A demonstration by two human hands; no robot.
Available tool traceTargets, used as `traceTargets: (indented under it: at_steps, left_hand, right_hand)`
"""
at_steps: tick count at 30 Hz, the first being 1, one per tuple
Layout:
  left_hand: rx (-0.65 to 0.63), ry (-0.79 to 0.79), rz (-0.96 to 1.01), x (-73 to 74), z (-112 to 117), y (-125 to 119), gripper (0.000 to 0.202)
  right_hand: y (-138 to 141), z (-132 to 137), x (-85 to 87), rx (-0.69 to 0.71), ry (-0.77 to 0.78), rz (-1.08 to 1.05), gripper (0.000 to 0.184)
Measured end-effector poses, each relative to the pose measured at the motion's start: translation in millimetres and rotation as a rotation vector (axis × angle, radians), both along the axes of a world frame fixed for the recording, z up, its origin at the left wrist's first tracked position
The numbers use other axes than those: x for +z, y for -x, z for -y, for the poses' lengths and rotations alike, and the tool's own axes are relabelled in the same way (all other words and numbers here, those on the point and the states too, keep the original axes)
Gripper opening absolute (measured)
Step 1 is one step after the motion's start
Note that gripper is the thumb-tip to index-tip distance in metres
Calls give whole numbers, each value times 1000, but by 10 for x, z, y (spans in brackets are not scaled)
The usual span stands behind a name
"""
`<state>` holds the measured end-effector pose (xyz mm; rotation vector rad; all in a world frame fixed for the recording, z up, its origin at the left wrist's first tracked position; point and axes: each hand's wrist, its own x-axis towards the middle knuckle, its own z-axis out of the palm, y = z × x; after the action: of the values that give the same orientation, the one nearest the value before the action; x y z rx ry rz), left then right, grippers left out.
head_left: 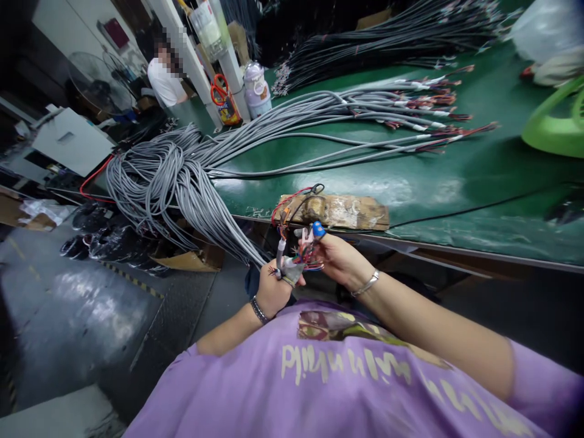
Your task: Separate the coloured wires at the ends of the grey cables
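Below the bench edge, my left hand [274, 288] is closed around the end of a grey cable [280, 254], where thin coloured wires fan out. My right hand [340, 258] sits just right of it, fingers pinched at the coloured wires [312, 255]. A blue cover [318, 229] is on one of its fingertips. Just beyond both hands, a worn wooden block [356, 212] lies along the bench edge, with red and black leads [314, 189] at its left end. Exactly which wires the right fingers grip is too small to make out.
A big bundle of grey cables [164, 167] hangs over the bench's left edge; its stripped ends lie across the green bench top [493, 201]. Black cables [360, 52] lie behind. A lilac bottle [258, 90], a green plastic object [554, 125] and another person [166, 82] are farther off.
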<state>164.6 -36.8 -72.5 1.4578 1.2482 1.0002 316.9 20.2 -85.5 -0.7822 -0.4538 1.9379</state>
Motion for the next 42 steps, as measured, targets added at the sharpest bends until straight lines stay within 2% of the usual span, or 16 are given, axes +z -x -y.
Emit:
traceTargets:
  at_steps: [4, 8, 11, 15, 24, 28, 34, 37, 42]
  left_hand:
    - [-7, -13, -20, 3, 5, 16, 36]
    - [-18, -18, -14, 82, 32, 35, 37]
    - [-24, -28, 10, 114, 62, 67, 40]
    - [7, -44, 31, 76, 78, 86, 39]
    - [102, 17, 119, 12, 4, -37, 39]
    - [101, 54, 98, -10, 1, -40, 42]
    - [83, 47, 66, -23, 6, -24, 41]
    - [84, 44, 59, -22, 21, -4, 41]
    - [48, 2, 8, 7, 78, 71, 36]
  right_hand:
    - [-8, 24, -8, 22, 6, 4, 31]
    - [-56, 30, -5, 83, 0, -10, 38]
    - [-82, 16, 0, 102, -5, 5, 36]
    - [-78, 8, -11, 55, -52, 88, 29]
    - [-54, 2, -99, 9, -85, 62, 35]
    - [-35, -7, -112, -18, -114, 53, 33]
    - [-14, 14, -85, -24, -74, 36, 30]
    - [-73, 58, -82, 49, -73, 10, 39]
    - [-244, 142, -76, 373, -96, 130, 41]
